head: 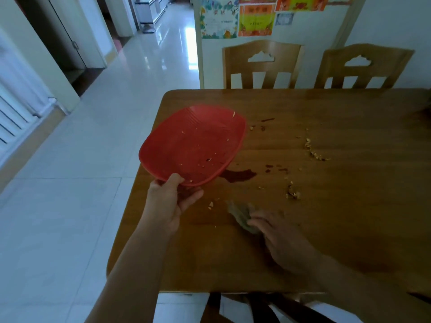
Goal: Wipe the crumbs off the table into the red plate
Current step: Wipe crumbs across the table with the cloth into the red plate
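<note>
Holding the red plate [193, 145] tilted over the table's [349, 229] left edge in a closed left hand [173, 201], pressing a crumpled cloth [242, 216] under right hand [279, 243], most crumbs [312, 150] unswept, few specks plated.

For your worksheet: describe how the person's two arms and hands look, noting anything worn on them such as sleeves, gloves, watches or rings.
Both forearms are bare; no sleeves reach into view. The left hand shows no glove, watch or ring. The right hand is also ungloved, with no visible jewellery, though it is blurred and in shadow, so small details cannot be told.
</note>
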### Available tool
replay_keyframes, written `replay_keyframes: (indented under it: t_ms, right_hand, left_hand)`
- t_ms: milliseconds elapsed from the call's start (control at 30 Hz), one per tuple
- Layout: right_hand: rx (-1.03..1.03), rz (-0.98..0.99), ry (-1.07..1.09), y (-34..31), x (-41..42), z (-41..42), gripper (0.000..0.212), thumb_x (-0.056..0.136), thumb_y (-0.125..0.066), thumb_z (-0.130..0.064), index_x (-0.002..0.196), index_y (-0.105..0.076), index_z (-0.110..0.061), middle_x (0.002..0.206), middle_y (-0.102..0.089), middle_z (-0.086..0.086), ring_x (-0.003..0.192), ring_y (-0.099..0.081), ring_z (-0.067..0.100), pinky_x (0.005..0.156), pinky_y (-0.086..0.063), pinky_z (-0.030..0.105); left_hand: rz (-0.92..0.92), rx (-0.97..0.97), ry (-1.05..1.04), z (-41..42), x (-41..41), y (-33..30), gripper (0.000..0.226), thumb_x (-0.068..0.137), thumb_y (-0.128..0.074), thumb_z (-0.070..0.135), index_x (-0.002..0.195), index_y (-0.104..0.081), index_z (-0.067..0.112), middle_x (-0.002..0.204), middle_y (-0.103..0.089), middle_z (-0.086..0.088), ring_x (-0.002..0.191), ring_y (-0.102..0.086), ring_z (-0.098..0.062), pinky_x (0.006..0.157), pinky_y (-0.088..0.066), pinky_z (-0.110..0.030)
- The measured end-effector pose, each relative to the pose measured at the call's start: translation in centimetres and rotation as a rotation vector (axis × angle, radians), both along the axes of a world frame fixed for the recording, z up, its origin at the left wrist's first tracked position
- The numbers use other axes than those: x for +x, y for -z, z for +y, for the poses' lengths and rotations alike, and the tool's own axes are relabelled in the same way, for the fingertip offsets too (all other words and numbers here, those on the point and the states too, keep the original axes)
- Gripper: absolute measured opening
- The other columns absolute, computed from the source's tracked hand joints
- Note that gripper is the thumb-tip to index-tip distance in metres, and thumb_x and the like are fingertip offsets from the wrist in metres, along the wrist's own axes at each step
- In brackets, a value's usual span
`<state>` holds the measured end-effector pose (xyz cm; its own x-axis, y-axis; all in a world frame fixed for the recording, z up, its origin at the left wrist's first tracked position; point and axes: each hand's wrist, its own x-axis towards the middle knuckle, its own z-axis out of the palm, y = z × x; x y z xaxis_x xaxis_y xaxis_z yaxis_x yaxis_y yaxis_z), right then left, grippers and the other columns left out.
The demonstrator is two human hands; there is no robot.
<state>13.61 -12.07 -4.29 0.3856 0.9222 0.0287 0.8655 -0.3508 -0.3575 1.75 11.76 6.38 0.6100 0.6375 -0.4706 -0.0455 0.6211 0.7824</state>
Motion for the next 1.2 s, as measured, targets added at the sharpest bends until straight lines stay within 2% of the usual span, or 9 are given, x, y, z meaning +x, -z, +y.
replay_keyframes:
  t_ms: [100, 400, 467, 567, 700, 800, 933, 1100, 1200]
  right_hand:
    - [-0.163, 0.012, -0.19, 2.2, -0.6, -2.1, 0.046, 0.101, -0.024, -0.027, 0.147, -0.021, -0.03, 0.158, -0.007, -0.014, 0.144, -0.002, 0.006, 0.117, -0.019, 0.042]
    - [-0.187, 0.014, -0.568, 1.0, -0.9, 7.8, 0.049, 0.101, -0.018, -0.02, 0.149, -0.019, -0.03, 0.159, -0.004, -0.013, 0.144, 0.011, 0.001, 0.116, 0.01, 0.027]
    - [-0.107, 0.078, -0.453, 1.3, -0.8, 10.7, 0.044, 0.103, -0.023, -0.019, 0.146, -0.029, -0.028, 0.158, -0.009, -0.015, 0.144, 0.006, 0.0, 0.115, 0.009, 0.022]
    - [0.042, 0.129, -0.273, 1.7, -0.2, 14.4, 0.03, 0.096, -0.043, -0.007, 0.122, -0.052, -0.02, 0.147, -0.038, -0.006, 0.138, -0.026, 0.013, 0.114, -0.024, 0.034]
    - [0.204, 0.105, -0.002, 0.4, -0.3, 16.7, 0.03, 0.086, -0.054, -0.003, 0.098, -0.049, -0.03, 0.112, -0.053, -0.009, 0.11, -0.048, 0.015, 0.09, -0.039, 0.041]
    - [0.374, 0.493, 0.22, -1.8, -0.6, 15.6, 0.023, 0.095, -0.045, -0.008, 0.095, -0.052, -0.03, 0.106, -0.055, -0.01, 0.098, -0.054, 0.011, 0.081, -0.046, 0.025]
    - [0.571, 0.938, 0.659, -5.1, 0.7, 11.6, 0.02, 0.098, -0.045, -0.016, 0.092, -0.058, -0.03, 0.1, -0.062, -0.002, 0.089, -0.064, 0.016, 0.069, -0.056, 0.033]
    - [0.783, 0.84, 1.15, -5.5, 5.4, 1.7, 0.016, 0.095, -0.05, -0.012, 0.099, -0.06, -0.024, 0.111, -0.063, 0.006, 0.096, -0.06, 0.024, 0.082, -0.054, 0.045]
    - [0.644, 0.589, 1.367, -4.0, 9.0, -4.9, 0.023, 0.096, -0.046, -0.01, 0.115, -0.056, -0.02, 0.117, -0.058, 0.009, 0.096, -0.056, 0.026, 0.078, -0.05, 0.043]
  left_hand:
    - [0.013, -0.008, -0.032, 0.7, -0.5, 0.4, 0.043, 0.096, -0.056, 0.0, 0.138, -0.048, 0.004, 0.117, -0.067, -0.019, 0.078, -0.076, -0.019, 0.062, -0.061, -0.032]
    - [0.068, -0.019, -0.132, 3.0, -2.8, 1.8, 0.041, 0.096, -0.054, 0.001, 0.137, -0.048, 0.0, 0.111, -0.065, -0.016, 0.08, -0.073, -0.019, 0.057, -0.06, -0.03]
    - [0.08, -0.012, -0.148, 3.3, -2.9, 2.0, 0.039, 0.096, -0.054, 0.001, 0.135, -0.049, -0.001, 0.108, -0.066, -0.016, 0.077, -0.074, -0.02, 0.056, -0.06, -0.029]
    - [0.096, 0.006, -0.14, 3.4, -2.7, 2.0, 0.036, 0.096, -0.055, 0.001, 0.132, -0.05, -0.001, 0.102, -0.07, -0.017, 0.072, -0.077, -0.018, 0.057, -0.061, -0.029]
    - [0.091, 0.005, -0.135, 3.6, -2.4, 1.8, 0.033, 0.096, -0.055, -0.001, 0.128, -0.051, -0.001, 0.095, -0.072, -0.015, 0.072, -0.077, -0.018, 0.058, -0.062, -0.03]
    - [0.083, -0.014, -0.137, 3.6, -2.2, 2.1, 0.038, 0.095, -0.056, -0.002, 0.133, -0.05, -0.001, 0.1, -0.07, -0.015, 0.071, -0.077, -0.017, 0.058, -0.062, -0.031]
    - [0.087, -0.019, -0.113, 3.0, -1.6, 2.8, 0.041, 0.095, -0.056, -0.001, 0.135, -0.05, 0.003, 0.11, -0.066, -0.016, 0.076, -0.076, -0.018, 0.058, -0.061, -0.031]
    - [0.076, -0.039, -0.044, 1.8, 0.3, 3.5, 0.048, 0.093, -0.059, -0.001, 0.139, -0.047, 0.004, 0.129, -0.062, -0.021, 0.086, -0.076, -0.022, 0.063, -0.062, -0.033]
    - [0.064, -0.056, -0.023, 0.9, 1.7, 4.0, 0.046, 0.093, -0.057, -0.001, 0.138, -0.048, 0.003, 0.127, -0.063, -0.021, 0.083, -0.076, -0.021, 0.063, -0.062, -0.033]
